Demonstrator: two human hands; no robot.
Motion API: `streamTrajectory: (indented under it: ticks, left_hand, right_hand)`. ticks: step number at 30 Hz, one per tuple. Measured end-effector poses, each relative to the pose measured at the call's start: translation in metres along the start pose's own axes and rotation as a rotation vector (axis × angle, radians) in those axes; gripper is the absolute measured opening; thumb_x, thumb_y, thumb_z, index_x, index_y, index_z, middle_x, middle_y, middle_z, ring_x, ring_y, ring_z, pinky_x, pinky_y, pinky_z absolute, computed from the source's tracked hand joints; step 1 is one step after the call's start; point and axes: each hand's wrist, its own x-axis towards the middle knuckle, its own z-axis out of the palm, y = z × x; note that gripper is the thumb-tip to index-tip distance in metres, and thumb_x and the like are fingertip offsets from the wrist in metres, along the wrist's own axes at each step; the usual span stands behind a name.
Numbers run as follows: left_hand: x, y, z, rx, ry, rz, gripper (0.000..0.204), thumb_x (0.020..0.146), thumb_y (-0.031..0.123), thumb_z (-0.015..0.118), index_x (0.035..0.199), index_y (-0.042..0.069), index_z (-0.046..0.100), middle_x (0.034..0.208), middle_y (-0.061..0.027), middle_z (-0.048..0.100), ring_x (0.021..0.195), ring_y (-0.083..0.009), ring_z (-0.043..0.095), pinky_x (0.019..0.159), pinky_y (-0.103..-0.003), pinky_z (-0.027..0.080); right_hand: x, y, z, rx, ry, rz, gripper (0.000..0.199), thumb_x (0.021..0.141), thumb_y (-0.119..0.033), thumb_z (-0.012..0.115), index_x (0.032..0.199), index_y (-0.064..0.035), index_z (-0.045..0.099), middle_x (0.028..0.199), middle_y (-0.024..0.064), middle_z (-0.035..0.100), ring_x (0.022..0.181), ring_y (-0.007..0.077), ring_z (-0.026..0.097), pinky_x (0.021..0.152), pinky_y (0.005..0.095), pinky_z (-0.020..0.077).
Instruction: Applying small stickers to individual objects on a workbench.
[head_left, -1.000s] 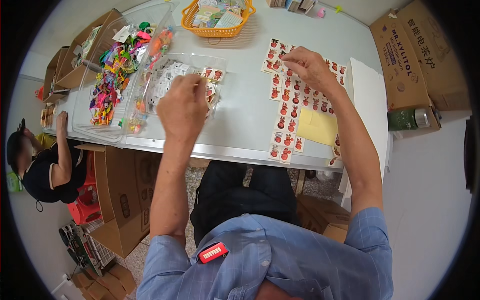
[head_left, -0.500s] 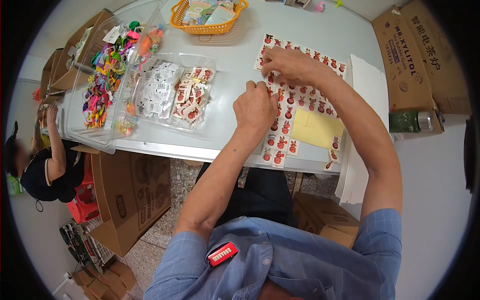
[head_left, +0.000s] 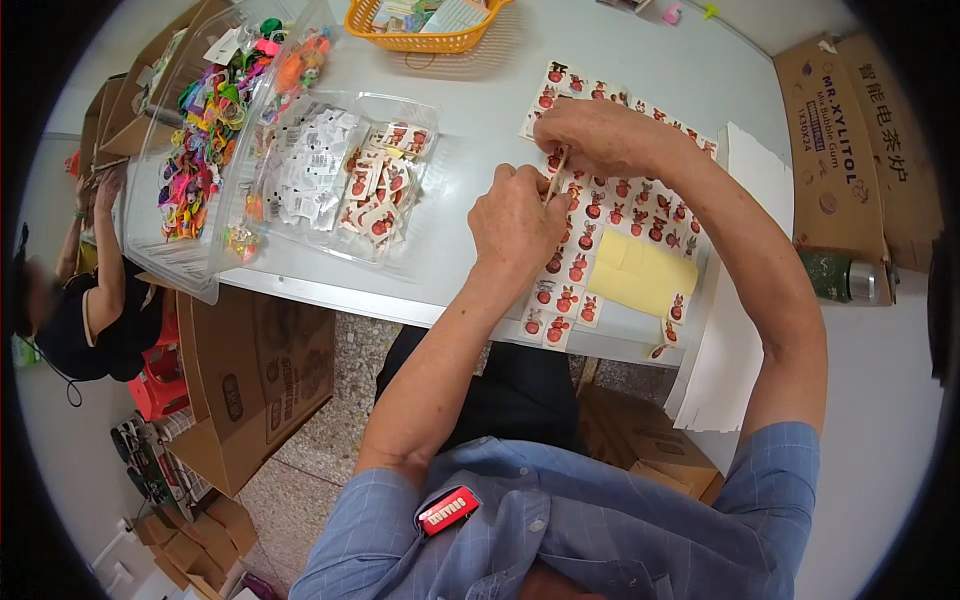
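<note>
A sheet of small pictures (head_left: 655, 230), red cartoon figures on white, lies at the table's front right. Above its left part, my left hand (head_left: 515, 222) is closed, thumb and fingers pinching the lower end of a thin paper strip (head_left: 557, 174) seen nearly edge-on. At the strip's upper end my right hand (head_left: 605, 138) bends over with fingers curled together around it; its fingertips are partly hidden. Yellow paper (head_left: 642, 272) covers part of the sheet. Left of my hands, a clear plastic tray (head_left: 425, 110) holds loose cut picture pieces (head_left: 378, 200) and small white packets (head_left: 315, 165).
A clear bin (head_left: 150, 225) of colourful small items stands at the left, an orange basket (head_left: 425, 42) at the back. White card (head_left: 735, 300) lies along the right edge, near a green flask (head_left: 835, 277) and cardboard boxes (head_left: 840, 140). Another person (head_left: 90, 310) works at far left.
My hands have turned slightly, and the paper strip between them now stands up into view. The whole view has shifted a little.
</note>
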Motion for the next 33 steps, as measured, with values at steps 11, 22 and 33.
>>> streamTrajectory:
  ticks: [11,22,33]
  left_hand:
    - [-0.007,-0.012,0.021,0.069,0.198,0.119,0.035,0.087,0.029,0.075,0.105,0.001,0.065,0.104,-0.0164,0.061,0.081,-0.0368,0.07,0.069,-0.046,0.057]
    - [-0.004,-0.009,0.016,0.026,0.178,0.101,0.029,0.088,0.028,0.075,0.1,0.002,0.069,0.101,-0.0164,0.062,0.081,-0.036,0.07,0.069,-0.047,0.056]
    - [-0.004,-0.01,0.02,-0.004,0.184,0.09,0.024,0.09,0.026,0.071,0.093,0.002,0.073,0.091,-0.0165,0.065,0.079,-0.037,0.069,0.069,-0.048,0.054]
  right_hand:
    - [0.019,-0.001,-0.01,-0.211,-0.027,-0.168,0.026,0.068,0.001,0.081,0.091,-0.0059,0.071,0.109,0.0049,0.06,0.111,0.025,0.057,0.088,0.0384,0.054]
    - [0.01,-0.003,-0.016,-0.104,-0.078,-0.066,0.017,0.073,-0.004,0.078,0.088,-0.0066,0.071,0.101,0.0062,0.066,0.107,0.0257,0.061,0.087,0.0392,0.0553]
    - [0.018,-0.001,-0.012,-0.241,-0.025,-0.175,0.029,0.066,-0.005,0.086,0.093,-0.008,0.075,0.105,0.0042,0.063,0.111,0.0244,0.057,0.092,0.0372,0.0518]
